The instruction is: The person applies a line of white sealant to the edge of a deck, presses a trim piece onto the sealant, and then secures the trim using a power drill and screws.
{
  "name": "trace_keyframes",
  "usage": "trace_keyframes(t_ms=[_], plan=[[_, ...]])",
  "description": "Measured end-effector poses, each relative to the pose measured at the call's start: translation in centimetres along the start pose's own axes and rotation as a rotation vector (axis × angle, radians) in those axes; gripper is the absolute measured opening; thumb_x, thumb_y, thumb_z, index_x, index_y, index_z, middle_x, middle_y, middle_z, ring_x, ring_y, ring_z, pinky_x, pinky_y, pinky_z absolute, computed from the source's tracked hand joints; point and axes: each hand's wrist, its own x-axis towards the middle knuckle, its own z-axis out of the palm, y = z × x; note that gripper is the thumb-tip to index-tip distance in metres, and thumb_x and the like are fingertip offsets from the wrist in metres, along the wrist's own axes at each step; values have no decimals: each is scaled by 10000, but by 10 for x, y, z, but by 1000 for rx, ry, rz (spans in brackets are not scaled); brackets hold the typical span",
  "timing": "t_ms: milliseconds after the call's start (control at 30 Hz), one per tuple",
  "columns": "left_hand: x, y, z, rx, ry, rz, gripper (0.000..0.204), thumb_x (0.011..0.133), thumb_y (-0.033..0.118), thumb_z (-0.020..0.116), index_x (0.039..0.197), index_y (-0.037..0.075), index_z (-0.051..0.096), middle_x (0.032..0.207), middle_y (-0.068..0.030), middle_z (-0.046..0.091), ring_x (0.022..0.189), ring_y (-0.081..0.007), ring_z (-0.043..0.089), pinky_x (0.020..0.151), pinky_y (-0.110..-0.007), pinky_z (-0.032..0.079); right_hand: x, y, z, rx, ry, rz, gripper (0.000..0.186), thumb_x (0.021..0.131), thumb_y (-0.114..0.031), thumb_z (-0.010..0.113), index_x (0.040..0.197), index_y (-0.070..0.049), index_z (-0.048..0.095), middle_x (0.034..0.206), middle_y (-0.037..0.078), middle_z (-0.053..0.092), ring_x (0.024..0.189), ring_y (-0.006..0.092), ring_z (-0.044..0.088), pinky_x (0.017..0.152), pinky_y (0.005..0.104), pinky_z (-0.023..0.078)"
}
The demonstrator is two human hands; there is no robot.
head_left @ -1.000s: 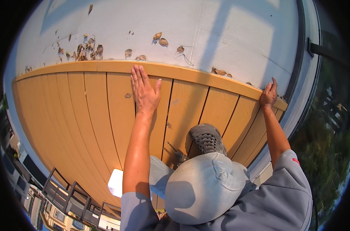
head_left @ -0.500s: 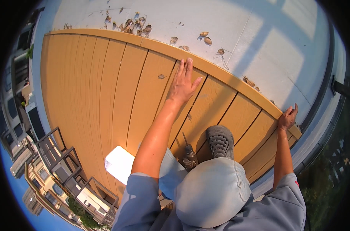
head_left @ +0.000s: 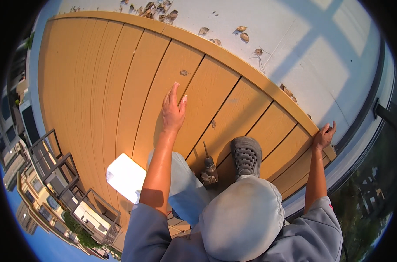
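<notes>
My left hand (head_left: 173, 111) is over the brown deck boards (head_left: 150, 78), its fingers stretched out and nothing in them. Whether it touches the boards I cannot tell. Far to the right, my right hand (head_left: 324, 137) has its fingers curled over the right end of the long edging board (head_left: 242, 65). This narrow board runs along the deck's far side, across the ends of the planks. A cordless drill (head_left: 209, 172) with a long bit stands on the planks between my arms, its lower part in shadow.
A dark shoe (head_left: 246, 155) is planted right of the drill. Left of my forearm lies a bright white rectangular object (head_left: 127, 177). Dry leaves (head_left: 157, 9) are scattered on the pale paving (head_left: 277, 39). Dark metal railings (head_left: 67, 163) rise at lower left; a window frame borders the right.
My left hand has come off the edging board and drawn back toward me and to the left. My right hand stays at the board's right end. The view has shifted slightly.
</notes>
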Motion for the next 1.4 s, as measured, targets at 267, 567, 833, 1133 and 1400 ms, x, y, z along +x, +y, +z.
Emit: trace_keyframes(t_ms=[267, 567, 833, 1133, 1400], plan=[[-24, 78, 38, -292, -249, 36, 511, 1040, 141, 587, 1521, 38, 451, 1405, -158, 620, 1316, -333, 571, 1096, -425, 460, -8, -5, -11, 176, -48, -83, 488, 1048, -298, 595, 1476, -76, 512, 1027, 106, 630, 923, 212, 599, 865, 359, 516], [-26, 112, 42, -1281, -410, -533, 428, 1046, 64, 516, 1465, -20, 512, 1253, -160, 652, 1144, -261, 631, 1065, -415, 492, -34, -85, -4, 274, -214, -446, 381, 979, -85, 645, 1358, -65, 614, 952, 83, 626, 901, 230, 586, 849, 348, 500], [3, 148, 29, -1918, -508, -679, 513, 963, 110, 592, 1463, 18, 526, 1082, -107, 599, 1009, -237, 562, 1006, -419, 454, -46, -126, 15, 392, -338, -497, 434, 935, -13, 648, 1365, -42, 599, 960, 84, 637, 890, 244, 581, 845, 362, 499], [10, 142, 32, -1681, -418, -745, 505, 977, 144, 593, 1445, -26, 505, 1087, -119, 599, 1040, -224, 563, 998, -396, 456, -51, -158, 34, 408, -272, -581, 490, 880, 30, 675, 1360, -27, 598, 954, 88, 646, 849, 250, 583, 807, 377, 497], [-61, 92, -30, -1330, -258, -889, 506, 1027, 195, 572, 1469, -38, 493, 1166, -126, 641, 1064, -219, 609, 1003, -381, 482, -81, -159, 38, 439, -435, -908, 595, 774, 62, 717, 1350, -10, 588, 855, 107, 605, 764, 290, 566, 723, 409, 472]])
